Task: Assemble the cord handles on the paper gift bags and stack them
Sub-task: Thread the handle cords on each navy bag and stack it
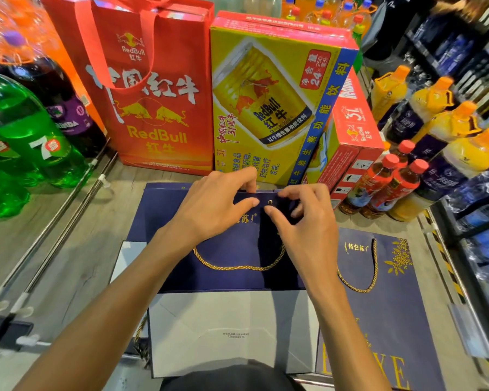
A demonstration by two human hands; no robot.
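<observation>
Centre-near on the floor: flat navy paper gift bag. Left hand pinches its far rim. Right hand fingers curl at the small metal eyelet; can't tell if they grip the gold twisted cord. Paper looks light and easily creased, cord limp; hold it near the tip.

Both bare forearms reach forward from the bottom of the view and converge. The left hand pinches the top edge of the navy bag, thumb in front, fingers curled behind. The right hand faces it, fingers curled, thumb and forefinger nearly meeting (anything between them is hidden).
</observation>
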